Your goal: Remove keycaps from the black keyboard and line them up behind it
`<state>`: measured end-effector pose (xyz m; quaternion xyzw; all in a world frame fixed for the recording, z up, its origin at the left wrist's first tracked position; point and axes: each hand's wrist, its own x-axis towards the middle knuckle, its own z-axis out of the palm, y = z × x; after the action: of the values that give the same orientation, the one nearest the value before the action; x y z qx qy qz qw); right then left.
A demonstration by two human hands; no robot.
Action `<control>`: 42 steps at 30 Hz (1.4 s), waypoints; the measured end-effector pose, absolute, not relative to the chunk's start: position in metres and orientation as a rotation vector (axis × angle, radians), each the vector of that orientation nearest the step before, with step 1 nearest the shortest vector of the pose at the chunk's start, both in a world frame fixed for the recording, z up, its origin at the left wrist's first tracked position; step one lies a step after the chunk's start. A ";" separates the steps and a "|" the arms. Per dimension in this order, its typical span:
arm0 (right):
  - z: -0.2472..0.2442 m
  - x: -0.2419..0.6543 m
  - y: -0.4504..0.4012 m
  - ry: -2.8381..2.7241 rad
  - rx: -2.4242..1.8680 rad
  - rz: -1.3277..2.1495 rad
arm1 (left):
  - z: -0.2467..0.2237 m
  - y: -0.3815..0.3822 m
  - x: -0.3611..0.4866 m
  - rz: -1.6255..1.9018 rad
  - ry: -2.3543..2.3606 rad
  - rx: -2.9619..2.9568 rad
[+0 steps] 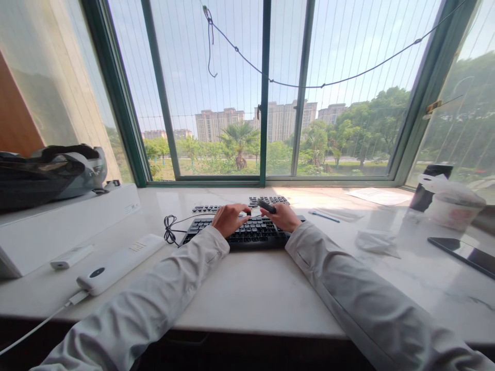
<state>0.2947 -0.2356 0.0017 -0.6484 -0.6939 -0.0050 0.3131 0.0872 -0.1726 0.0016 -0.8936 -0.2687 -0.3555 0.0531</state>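
A black keyboard (255, 239) lies on the pale desk, with some of its keys covered by my hands. My left hand (228, 219) is over its left half, thumb and fingers pinched on a small dark keycap (243, 213). Just to the right, my right hand (285, 216) is closed around a small black brush (266, 207), its tip pointing left toward the keycap. Behind the keyboard, loose keycaps stand in rows, one group (270, 199) beyond my hands and another group (207, 208) at the left.
A coiled black cable (170, 229) sits left of the keyboard. Nearer me are a white power bank (119, 265) and a white box (77, 226). On the right are a blue pen (324, 216), a plastic bag (377, 242), a phone (467, 255) and a bagged tub (452, 206). Windows (266, 129) stand behind.
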 end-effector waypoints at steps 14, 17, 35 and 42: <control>0.019 0.294 -0.251 -1.739 -2.128 -0.375 | 0.022 -0.165 0.070 -0.875 -1.261 -2.450; 0.019 0.289 -0.251 -1.785 -2.079 -0.386 | 0.026 -0.165 0.067 -0.868 -1.311 -2.396; 0.017 0.310 -0.246 -1.619 -2.228 -0.336 | 0.054 -0.045 0.144 -0.314 -1.341 -2.636; 0.021 0.315 -0.248 -1.578 -2.244 -0.318 | 0.030 -0.012 0.174 -0.165 -1.329 -2.712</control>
<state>0.3154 -0.2485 0.0206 -0.7978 -0.5612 -0.1129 0.1890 0.1736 -0.0124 0.0302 -0.8951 -0.4387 -0.0546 0.0586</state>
